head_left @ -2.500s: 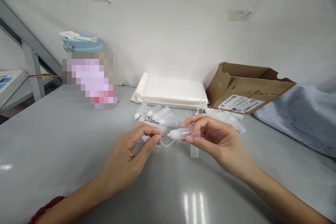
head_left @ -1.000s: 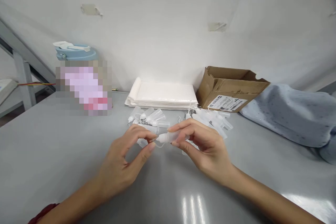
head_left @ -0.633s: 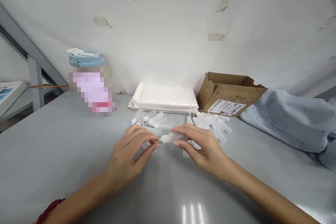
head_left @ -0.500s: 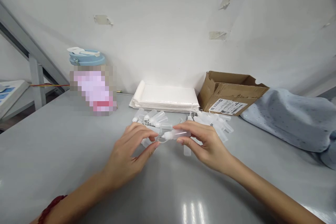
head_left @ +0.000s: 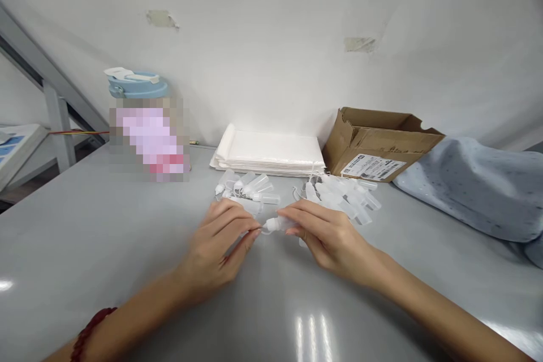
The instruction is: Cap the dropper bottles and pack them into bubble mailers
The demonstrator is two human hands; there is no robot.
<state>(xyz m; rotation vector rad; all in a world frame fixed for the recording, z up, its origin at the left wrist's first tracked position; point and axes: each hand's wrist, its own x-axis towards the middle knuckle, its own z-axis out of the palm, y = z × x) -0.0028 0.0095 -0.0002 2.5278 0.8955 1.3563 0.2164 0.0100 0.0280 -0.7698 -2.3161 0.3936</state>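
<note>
A small translucent squeeze bottle (head_left: 276,224) with a white nozzle lies level between my hands, just above the table. My right hand (head_left: 328,235) is closed around its body, thumb below and fingers on top. My left hand (head_left: 224,240) pinches thumb and fingertips together at the nozzle end. A thin strap loops from the bottle's neck to those fingertips, which hide its small cap. Behind my left hand lies a group of similar bottles (head_left: 257,185). Behind my right hand lies a larger pile of bottles (head_left: 345,195), partly covered by the hand.
A stack of white padded envelopes (head_left: 271,150) lies against the wall. To its right stands an open cardboard box (head_left: 382,147) with a label, beside a grey-blue cloth (head_left: 462,192). A blue-lidded container (head_left: 138,85), blurred below, stands on the grey table (head_left: 106,226) at left.
My left fingertips have closed together and come nearer the nozzle. My right hand covers more of the bottle's body. The view has shifted slightly, moving the background upward.
</note>
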